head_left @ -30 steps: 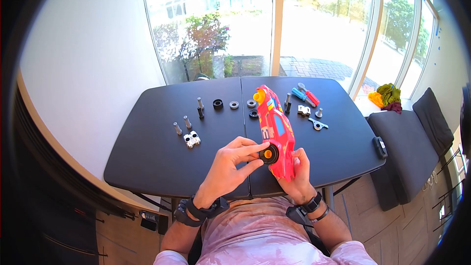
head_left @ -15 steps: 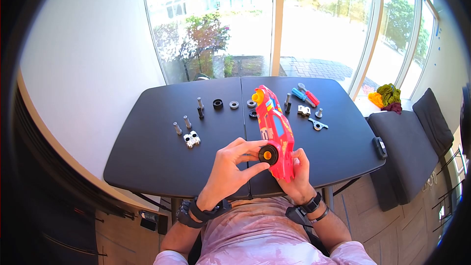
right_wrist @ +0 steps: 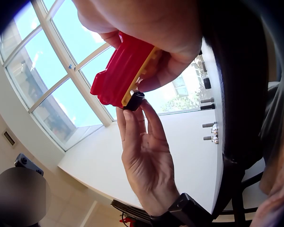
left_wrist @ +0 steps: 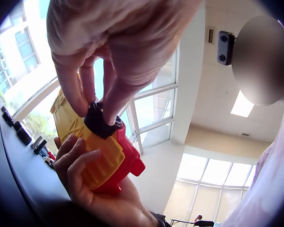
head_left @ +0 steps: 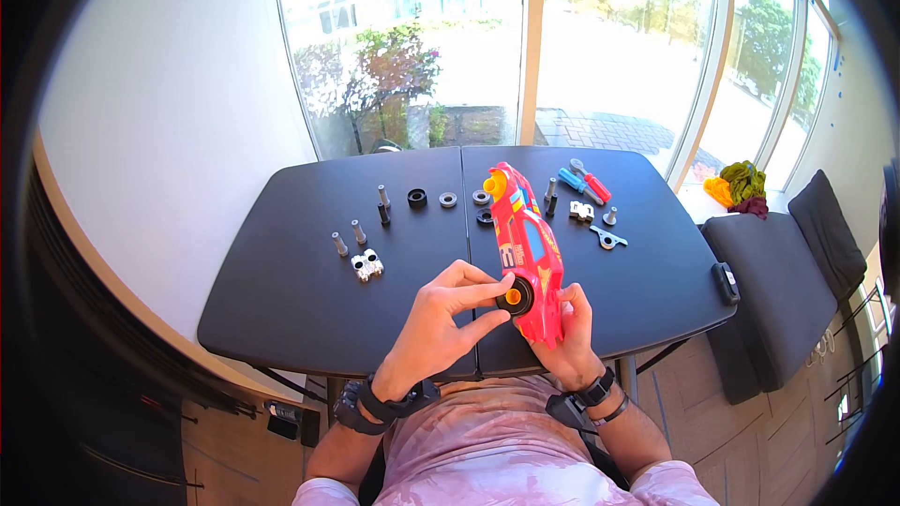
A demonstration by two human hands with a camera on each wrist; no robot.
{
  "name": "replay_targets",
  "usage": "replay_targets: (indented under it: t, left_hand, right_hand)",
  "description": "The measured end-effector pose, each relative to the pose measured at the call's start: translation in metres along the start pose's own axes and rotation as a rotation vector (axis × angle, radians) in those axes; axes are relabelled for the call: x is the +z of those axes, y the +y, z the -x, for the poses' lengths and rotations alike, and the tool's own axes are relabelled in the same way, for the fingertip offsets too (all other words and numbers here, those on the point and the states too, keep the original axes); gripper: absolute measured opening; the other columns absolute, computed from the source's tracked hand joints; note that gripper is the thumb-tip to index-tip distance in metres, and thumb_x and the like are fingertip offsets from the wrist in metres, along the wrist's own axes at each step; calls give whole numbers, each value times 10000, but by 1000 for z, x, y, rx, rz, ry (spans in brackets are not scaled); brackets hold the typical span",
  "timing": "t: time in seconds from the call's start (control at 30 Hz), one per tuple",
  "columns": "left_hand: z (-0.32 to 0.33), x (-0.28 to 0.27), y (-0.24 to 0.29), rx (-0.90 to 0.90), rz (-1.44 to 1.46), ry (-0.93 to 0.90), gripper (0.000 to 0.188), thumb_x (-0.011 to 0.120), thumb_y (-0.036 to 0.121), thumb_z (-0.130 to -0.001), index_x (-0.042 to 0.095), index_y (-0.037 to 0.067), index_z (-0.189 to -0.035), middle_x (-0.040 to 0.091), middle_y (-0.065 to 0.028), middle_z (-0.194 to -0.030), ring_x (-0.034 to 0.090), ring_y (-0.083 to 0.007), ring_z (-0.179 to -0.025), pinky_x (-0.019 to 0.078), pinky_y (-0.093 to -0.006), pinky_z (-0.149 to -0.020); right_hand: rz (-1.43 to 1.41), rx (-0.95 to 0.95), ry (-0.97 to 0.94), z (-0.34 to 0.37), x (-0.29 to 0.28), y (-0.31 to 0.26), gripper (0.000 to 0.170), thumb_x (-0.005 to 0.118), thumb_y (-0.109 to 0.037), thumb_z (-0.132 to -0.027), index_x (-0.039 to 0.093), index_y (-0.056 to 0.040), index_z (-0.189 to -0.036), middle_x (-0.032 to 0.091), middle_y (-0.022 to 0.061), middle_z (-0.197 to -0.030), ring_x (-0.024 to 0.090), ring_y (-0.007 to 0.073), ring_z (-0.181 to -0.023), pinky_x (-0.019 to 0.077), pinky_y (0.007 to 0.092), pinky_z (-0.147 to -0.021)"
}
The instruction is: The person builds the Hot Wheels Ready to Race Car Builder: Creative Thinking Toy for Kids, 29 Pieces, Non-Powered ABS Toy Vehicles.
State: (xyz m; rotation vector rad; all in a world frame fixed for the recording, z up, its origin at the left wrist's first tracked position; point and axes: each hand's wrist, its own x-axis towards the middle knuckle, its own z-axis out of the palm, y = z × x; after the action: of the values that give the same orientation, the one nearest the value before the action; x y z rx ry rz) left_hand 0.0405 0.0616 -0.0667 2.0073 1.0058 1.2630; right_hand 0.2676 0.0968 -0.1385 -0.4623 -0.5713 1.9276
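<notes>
A red toy car body (head_left: 530,234) with a yellow underside (left_wrist: 78,137) is held up above the table's near edge, tilted on its side. My right hand (head_left: 570,342) grips its lower end, thumb on the red side and fingers across the underside. My left hand (head_left: 439,319) pinches a black wheel (head_left: 526,292) between thumb and fingertips at the car's lower left; an orange hub (head_left: 513,297) shows in its centre. In the left wrist view the wheel (left_wrist: 100,122) sits against the car's edge. The right wrist view shows the left fingers around the wheel (right_wrist: 135,101).
On the black table (head_left: 281,309) stand several grey and black bolts (head_left: 358,232), rings (head_left: 447,200), a silver engine-like block (head_left: 367,266), a second silver block (head_left: 581,211), a grey winged part (head_left: 607,238) and blue and red tools (head_left: 591,183). A black device (head_left: 725,282) lies at the right edge.
The left fingers have shifted slightly around the wheel, the index finger moving off its upper rim and back over its face. The car and right hand have barely moved.
</notes>
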Motion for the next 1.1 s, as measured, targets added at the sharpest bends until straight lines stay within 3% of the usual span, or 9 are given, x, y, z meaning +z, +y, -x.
replay_targets:
  t: [0.23,0.33,0.43,0.53,0.63,0.8,0.9,1.1]
  left_hand:
    - [5,5,9,102,-185,57,534,956,118,-875,809,63,-1385,692,-98,-1212,730,-203,-974,619,-346,-907]
    - [7,3,14,139,-285,117,403,977,203,-855,862,34,-1202,689,-109,-1183,724,-230,-954,603,-353,-849]
    - [10,-12,17,156,-402,26,268,974,230,-848,859,20,-968,694,-96,-1074,716,-240,-910,591,-359,-801]
    - [10,-20,20,22,-375,-47,253,953,251,-868,823,38,-824,689,-74,-965,708,-239,-871,583,-379,-781]
    - [1,-36,23,-38,-482,-23,216,919,246,-895,828,53,-864,703,-77,-927,724,-271,-856,593,-411,-796]
    - [-51,-85,-16,35,-942,-53,78,805,125,-941,819,77,-1001,739,-110,-1117,736,-341,-1105,618,-460,-928]
    - [-96,-112,-85,89,-1290,-206,96,777,78,-946,834,87,-1023,738,-93,-1175,728,-325,-1166,590,-447,-998]
    - [-129,-126,-147,-121,-1666,-483,130,741,94,-975,854,115,-1038,780,-71,-1143,737,-275,-1170,521,-432,-1074]
  right_hand:
    - [-64,0,21,-1,1,0,592,583,-385,-1000,598,-9,-1457,756,116,-1303,737,224,-1122,589,382,-995]
    - [-99,-4,13,-3,-2,0,552,590,-374,-1003,609,-14,-1421,755,115,-1275,736,230,-1100,590,387,-977]
    - [-112,-13,14,-3,-1,0,523,594,-363,-1004,611,-23,-1399,752,110,-1251,731,231,-1081,589,387,-961]
    - [-119,-18,22,-2,1,0,511,596,-353,-1004,607,-28,-1399,749,104,-1240,725,227,-1070,586,385,-949]
    - [-126,-12,21,-2,0,-1,506,595,-345,-1003,603,-30,-1399,744,102,-1243,720,224,-1068,584,385,-939]
    - [-154,-9,-20,-4,-2,0,504,600,-335,-998,600,-25,-1396,736,103,-1256,715,225,-1085,582,387,-943]
    - [-168,3,-16,-5,-5,1,514,608,-340,-992,598,-25,-1398,737,102,-1266,715,227,-1110,579,389,-967]
    - [-105,27,16,-4,-5,-1,539,606,-360,-981,600,-32,-1408,742,102,-1299,721,226,-1147,577,389,-994]
